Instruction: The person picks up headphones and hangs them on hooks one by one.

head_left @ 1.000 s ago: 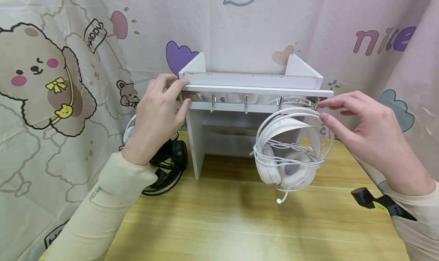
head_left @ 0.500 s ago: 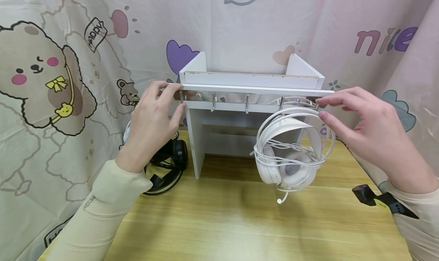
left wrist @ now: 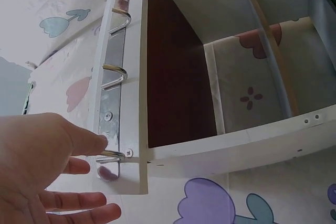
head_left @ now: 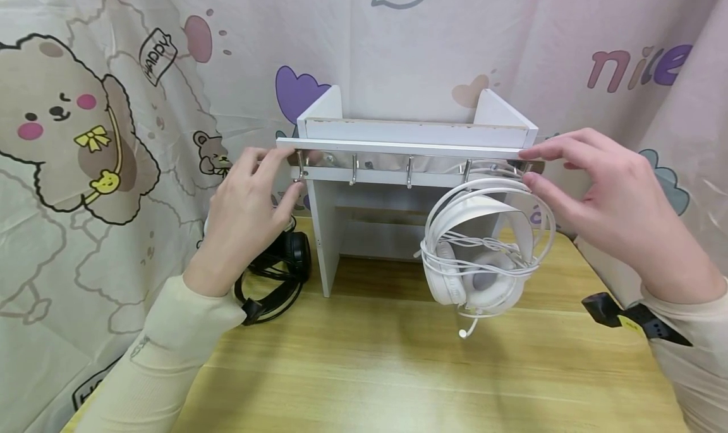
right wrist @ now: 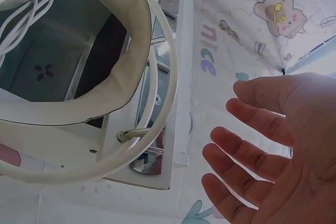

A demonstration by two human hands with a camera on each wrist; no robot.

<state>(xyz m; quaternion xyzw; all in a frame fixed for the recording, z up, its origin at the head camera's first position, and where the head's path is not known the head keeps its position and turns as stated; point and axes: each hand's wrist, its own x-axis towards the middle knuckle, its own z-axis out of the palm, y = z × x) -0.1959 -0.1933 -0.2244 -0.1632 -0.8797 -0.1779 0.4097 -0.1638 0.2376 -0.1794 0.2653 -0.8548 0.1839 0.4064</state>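
Observation:
A white headset (head_left: 446, 278) with its cable wound round it hangs at the right end of a metal hook rail (head_left: 381, 162) on a white shelf unit (head_left: 392, 131). My left hand (head_left: 239, 221) is at the rail's left end. In the left wrist view its thumb (left wrist: 94, 141) meets the end hook (left wrist: 111, 155), the other fingers loosely extended. The right hand (head_left: 614, 205) has its fingertips at the rail's right end, overlapping it. In the right wrist view, those fingers (right wrist: 252, 156) are spread, apart from the headset's headband, which loops over the end hook (right wrist: 134, 134).
A black headset (head_left: 298, 256) lies on the wooden desk (head_left: 341, 363) left of the shelf, partly behind my left wrist. Several bare hooks (head_left: 409, 172) line the rail. A printed curtain (head_left: 398, 47) stands behind and at both sides.
My left hand has slid left and down, uncovering the rail's left end and its hook. The right hand has risen slightly and shifted a little left. The headset hangs unchanged.

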